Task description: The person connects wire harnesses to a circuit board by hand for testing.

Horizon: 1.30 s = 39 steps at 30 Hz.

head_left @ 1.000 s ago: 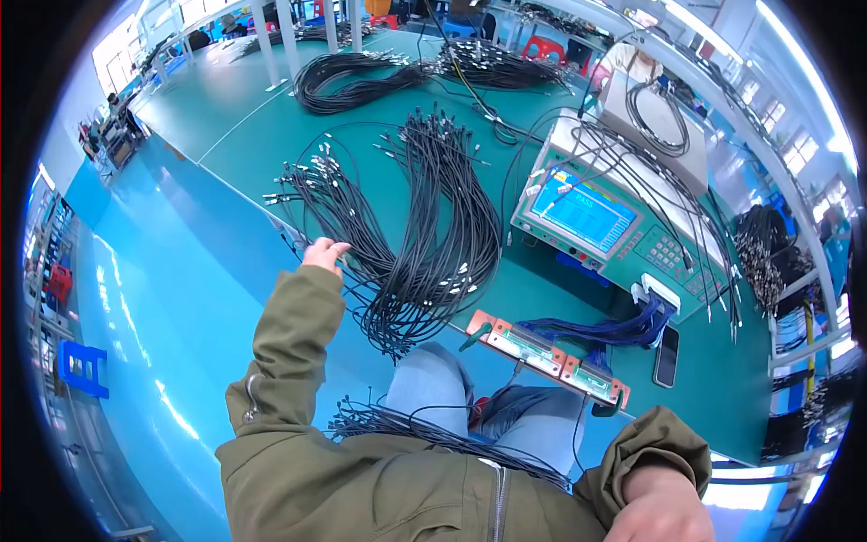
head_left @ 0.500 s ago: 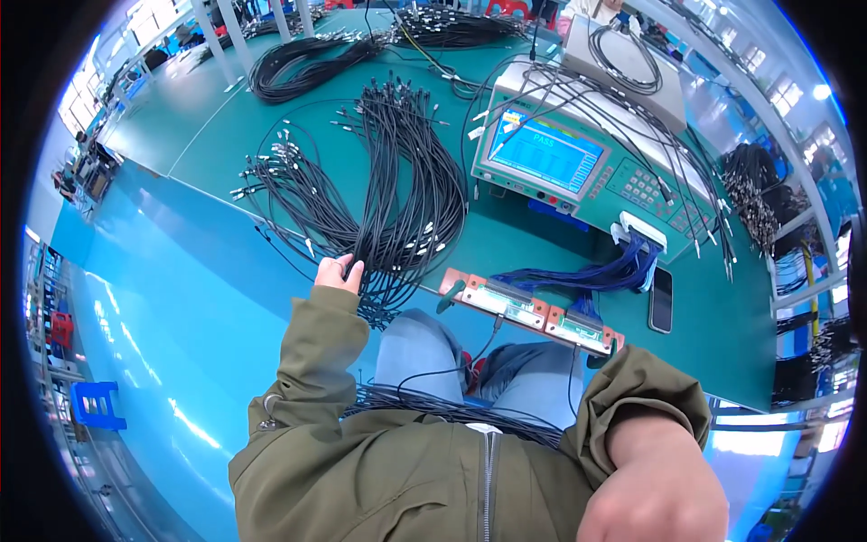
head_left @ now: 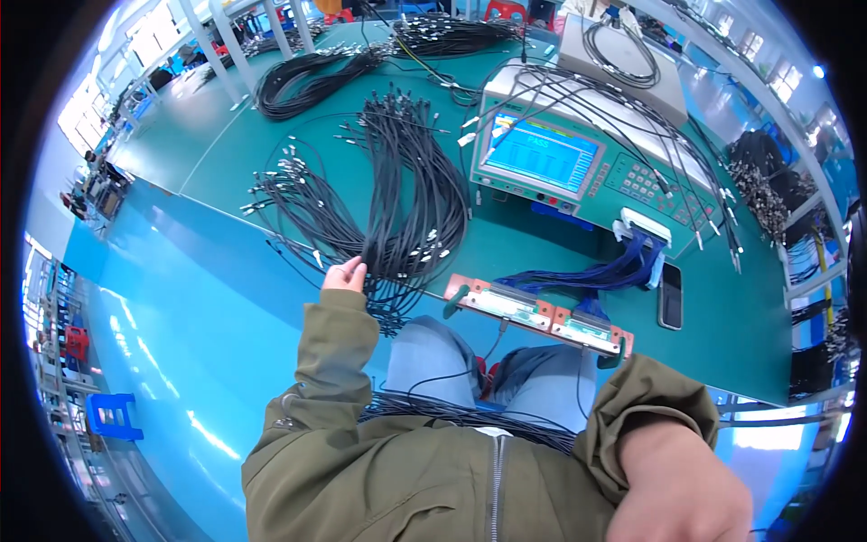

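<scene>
My left hand (head_left: 345,275) is at the near left edge of a large bundle of black cables (head_left: 423,199) on the green bench. Its fingers are closed on a black cable, and the exact grip is partly hidden. Many cable ends in the bundle carry small white or silver connectors. My right hand (head_left: 682,497) is low at the right, close to my body, with the back of it showing. Its fingers run out of the picture. In front of my knees, a test fixture (head_left: 533,314) with two connector blocks sits at the bench edge.
A tester (head_left: 578,158) with a lit blue screen stands at the back right, and blue wires (head_left: 587,271) link it to the fixture. A phone (head_left: 670,296) lies beside them. More cables (head_left: 461,422) lie across my lap. A blue stool (head_left: 114,415) stands at the left.
The view has shifted slightly, so the whole scene sits a little differently. My left hand stays at the cable bundle. My right hand has moved slightly lower and to the right in the picture.
</scene>
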Each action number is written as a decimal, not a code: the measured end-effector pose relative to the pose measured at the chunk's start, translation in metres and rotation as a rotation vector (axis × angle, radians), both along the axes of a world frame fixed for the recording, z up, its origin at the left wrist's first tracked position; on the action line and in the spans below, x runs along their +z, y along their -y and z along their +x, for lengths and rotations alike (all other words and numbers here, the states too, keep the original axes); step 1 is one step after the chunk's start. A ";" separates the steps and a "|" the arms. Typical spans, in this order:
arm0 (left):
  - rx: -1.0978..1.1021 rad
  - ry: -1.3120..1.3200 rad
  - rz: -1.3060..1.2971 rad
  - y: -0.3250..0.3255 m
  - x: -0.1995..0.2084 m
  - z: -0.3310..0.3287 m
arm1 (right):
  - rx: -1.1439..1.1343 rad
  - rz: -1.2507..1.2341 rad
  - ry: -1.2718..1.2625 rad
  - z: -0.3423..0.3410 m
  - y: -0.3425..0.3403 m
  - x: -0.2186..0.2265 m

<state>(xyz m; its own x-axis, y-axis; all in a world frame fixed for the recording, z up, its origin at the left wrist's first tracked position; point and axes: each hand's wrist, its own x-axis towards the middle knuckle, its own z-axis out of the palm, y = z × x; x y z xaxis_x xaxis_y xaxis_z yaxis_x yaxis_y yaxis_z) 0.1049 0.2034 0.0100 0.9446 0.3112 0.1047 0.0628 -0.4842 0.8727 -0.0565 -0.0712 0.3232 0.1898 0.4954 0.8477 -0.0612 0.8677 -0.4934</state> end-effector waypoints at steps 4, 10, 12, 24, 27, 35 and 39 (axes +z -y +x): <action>-0.005 -0.030 -0.010 0.006 -0.008 0.005 | 0.019 0.068 0.013 -0.021 0.029 -0.012; -0.020 -0.024 -0.030 0.002 -0.001 -0.003 | 0.036 0.007 0.023 -0.024 0.047 -0.014; -0.016 -0.030 -0.041 0.005 -0.001 -0.003 | 0.048 -0.032 0.034 -0.023 0.049 -0.012; 0.090 -0.129 -0.142 0.012 0.017 0.003 | -0.915 -0.387 0.246 -0.044 0.052 0.011; 0.090 0.036 0.105 0.014 0.006 0.006 | -1.374 -0.565 0.376 -0.051 0.054 0.019; 0.057 -0.010 0.285 0.018 0.032 0.006 | -1.548 -0.830 0.849 -0.062 0.056 0.023; 0.051 0.028 -0.216 -0.010 0.021 0.018 | -1.436 -0.839 0.685 -0.059 0.039 0.018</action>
